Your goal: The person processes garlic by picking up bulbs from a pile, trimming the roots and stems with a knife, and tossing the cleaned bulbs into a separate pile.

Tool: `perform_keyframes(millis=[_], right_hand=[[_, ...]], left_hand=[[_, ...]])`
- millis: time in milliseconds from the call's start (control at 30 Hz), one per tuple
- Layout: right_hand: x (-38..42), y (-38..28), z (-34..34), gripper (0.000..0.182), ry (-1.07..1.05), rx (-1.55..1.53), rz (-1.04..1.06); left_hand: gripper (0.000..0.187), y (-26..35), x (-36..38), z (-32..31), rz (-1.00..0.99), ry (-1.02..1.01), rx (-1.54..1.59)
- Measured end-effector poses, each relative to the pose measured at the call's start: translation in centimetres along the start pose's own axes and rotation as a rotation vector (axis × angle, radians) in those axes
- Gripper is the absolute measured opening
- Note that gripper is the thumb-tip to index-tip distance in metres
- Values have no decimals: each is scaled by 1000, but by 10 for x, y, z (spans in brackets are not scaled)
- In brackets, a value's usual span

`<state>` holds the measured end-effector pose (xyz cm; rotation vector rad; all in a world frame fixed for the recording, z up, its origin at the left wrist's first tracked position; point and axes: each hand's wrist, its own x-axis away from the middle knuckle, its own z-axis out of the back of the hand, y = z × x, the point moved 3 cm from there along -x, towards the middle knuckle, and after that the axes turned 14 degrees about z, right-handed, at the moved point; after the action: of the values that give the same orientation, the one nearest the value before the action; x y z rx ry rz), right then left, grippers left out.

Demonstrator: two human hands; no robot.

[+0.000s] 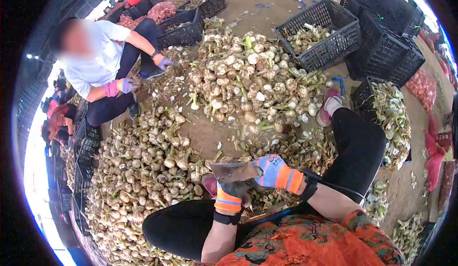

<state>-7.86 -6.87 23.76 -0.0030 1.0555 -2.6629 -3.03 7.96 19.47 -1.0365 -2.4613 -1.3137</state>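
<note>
My right hand (274, 170), in a blue and orange glove, is closed round the handle of a broad-bladed cleaver (234, 172). The dull brown blade points left, over the fingers of my left hand (232, 193). That hand wears an orange and grey glove and looks curled; whatever it may hold is hidden. Both hands are in front of my lap. A large heap of garlic bulbs (138, 170) lies to the left, beside my knee. Ahead rises another garlic heap (253, 75), with stems on many bulbs. Cut stems and husks (305, 154) lie beyond my right hand.
A co-worker (102, 65) in gloves sits at the left, close to the heaps. One black crate (324, 51) with garlic stands ahead; stacked black crates (381, 41) stand at the right. A crate of trimmings (391, 118) is beside my right leg. Red net sacks (422, 89) lie farther right.
</note>
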Motion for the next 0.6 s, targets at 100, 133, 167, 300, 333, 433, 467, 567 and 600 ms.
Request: perform_keyframes(millis=[100, 133, 167, 300, 333, 433, 467, 567, 600], right_hand=[[1, 1, 1, 34, -26, 67, 8], [2, 2, 2, 34, -23, 113, 31], [1, 19, -7, 35, -93, 131, -80], [29, 213, -69, 15, 539, -187, -601], [35, 247, -72, 14, 775, -250, -652], [56, 163, 26, 12, 972, -754, -343], [60, 143, 44, 12, 969, -774, -235], [61, 114, 49, 13, 893, -341, -77], [55, 113, 42, 13, 898, -345, -81]], left_hand=[[19, 14, 17, -25, -106, -35, -578], [19, 17, 11, -21, -104, -36, -579], [18, 14, 1, -16, 170, -248, -102], [15, 36, 9, -15, 96, -244, 90], [17, 52, 14, -3, -269, 62, -307], [25, 113, -6, 78, -470, 69, 122], [29, 110, -8, 78, -370, 124, 145], [36, 60, -53, 82, -77, 367, 73], [41, -1, -96, 154, 64, 302, -525]])
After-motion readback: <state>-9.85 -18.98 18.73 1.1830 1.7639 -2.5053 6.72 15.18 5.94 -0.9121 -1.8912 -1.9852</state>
